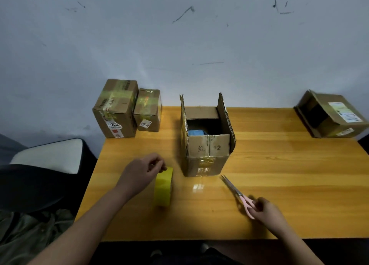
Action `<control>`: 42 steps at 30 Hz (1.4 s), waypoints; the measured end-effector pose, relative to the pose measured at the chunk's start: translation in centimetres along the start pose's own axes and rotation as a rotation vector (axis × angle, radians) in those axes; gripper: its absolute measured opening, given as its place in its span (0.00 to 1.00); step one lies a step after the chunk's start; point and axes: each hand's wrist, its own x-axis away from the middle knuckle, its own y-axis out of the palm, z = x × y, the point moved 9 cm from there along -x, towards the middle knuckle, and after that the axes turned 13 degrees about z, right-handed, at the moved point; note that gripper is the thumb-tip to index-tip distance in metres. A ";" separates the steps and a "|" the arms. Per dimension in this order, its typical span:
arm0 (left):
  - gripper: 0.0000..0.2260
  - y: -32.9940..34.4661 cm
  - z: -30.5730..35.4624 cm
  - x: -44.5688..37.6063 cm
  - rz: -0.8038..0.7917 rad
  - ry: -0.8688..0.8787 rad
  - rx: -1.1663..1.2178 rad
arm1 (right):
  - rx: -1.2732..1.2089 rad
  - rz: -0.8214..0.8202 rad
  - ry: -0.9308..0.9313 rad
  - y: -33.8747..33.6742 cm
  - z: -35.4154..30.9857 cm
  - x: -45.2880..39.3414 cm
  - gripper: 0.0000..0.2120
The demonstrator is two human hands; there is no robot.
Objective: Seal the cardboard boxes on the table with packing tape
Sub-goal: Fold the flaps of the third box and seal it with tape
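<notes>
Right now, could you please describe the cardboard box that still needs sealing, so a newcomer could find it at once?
Start at the orange wooden table against the grey wall. Near its middle stands the open brown cardboard box, ahead of the pink-handled scissors. Unlike the two taped boxes at the far left, its flaps stand up, showing something blue inside and "12" handwritten on its front.

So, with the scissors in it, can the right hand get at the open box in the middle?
Probably yes. The wooden table between the right hand and the open box is bare, and the flaps stand up. But its grip is on the pink scissors, so it may have to put them down first.
</notes>
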 end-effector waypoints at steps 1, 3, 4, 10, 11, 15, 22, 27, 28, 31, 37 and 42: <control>0.07 -0.1 -0.1 0.0 -0.001 0.003 0.001 | -0.020 -0.017 -0.029 0.0 -0.2 0.8 0.10; 0.06 -0.5 -0.4 -0.1 -0.003 0.002 0.016 | -0.038 -0.080 -0.095 0.3 -1.7 2.6 0.11; 0.06 -0.7 -0.7 -0.1 -0.005 -0.001 0.023 | -0.036 -0.110 -0.140 0.4 -3.2 3.5 0.13; 0.07 -2.3 -1.5 -0.1 -0.028 0.012 0.017 | 0.118 -0.115 -0.450 0.7 -15.0 6.7 0.26; 0.07 -2.5 -1.6 -0.2 -0.036 0.016 0.019 | 0.125 -0.108 -0.490 0.6 -16.8 6.8 0.27; 0.07 -3.6 -2.1 -0.1 -0.067 0.032 0.020 | 0.178 -0.085 -0.589 0.8 -22.2 6.9 0.27; 0.08 -5.2 -2.8 0.1 -0.134 0.012 0.067 | 0.264 -0.068 -0.679 1.6 -26.7 6.5 0.28; 0.08 -5.6 -3.2 0.3 -0.141 0.007 0.073 | 0.254 -0.108 -0.728 2.0 -28.7 6.3 0.28; 0.08 -5.7 -3.3 0.3 -0.142 0.002 0.076 | 0.256 -0.111 -0.734 2.1 -28.9 6.2 0.28; 0.08 -5.8 -3.4 0.3 -0.145 -0.010 0.099 | 0.273 -0.116 -0.754 2.1 -29.5 6.2 0.28; 0.09 -5.7 -4.0 0.1 -0.143 -0.045 0.139 | 0.262 -0.108 -0.741 2.2 -29.5 5.9 0.26; 0.10 -5.3 -4.2 -0.1 -0.157 -0.054 0.127 | 0.279 -0.081 -0.753 2.3 -29.5 5.6 0.22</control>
